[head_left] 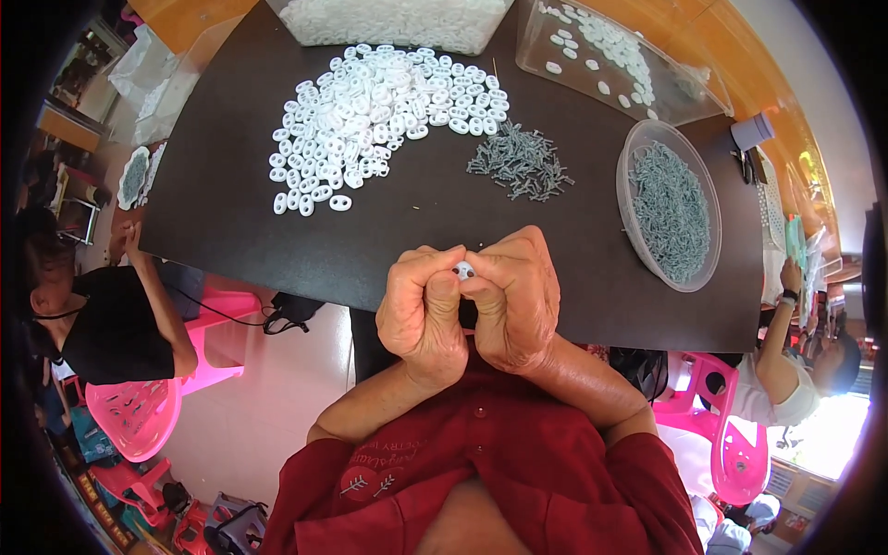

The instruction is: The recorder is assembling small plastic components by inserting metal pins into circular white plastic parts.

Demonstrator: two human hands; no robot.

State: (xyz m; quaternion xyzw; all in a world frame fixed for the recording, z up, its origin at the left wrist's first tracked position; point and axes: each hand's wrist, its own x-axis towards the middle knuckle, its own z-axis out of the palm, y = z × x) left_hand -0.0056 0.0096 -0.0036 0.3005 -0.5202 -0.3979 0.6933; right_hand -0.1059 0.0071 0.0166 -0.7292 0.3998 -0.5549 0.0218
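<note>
My left hand (424, 310) and my right hand (514, 301) meet in front of my chest, fingers curled. Between the thumbs and forefingers they pinch one small white oval plastic piece (463, 269), which has dark spots at its lower side; the fingers cover most of it. Beyond my hands on the dark table (231, 176) lies a heap of white oval pieces (379, 106), each with two holes. Right of that heap is a smaller pile of grey screws (521, 162).
A round clear tub (625, 199) full of grey screws stands at the right. A clear tray (592, 88) with white pieces is at the back right, a large clear bin (398, 46) at the back. A purple cup (752, 131) stands near the right edge. People sit at both sides.
</note>
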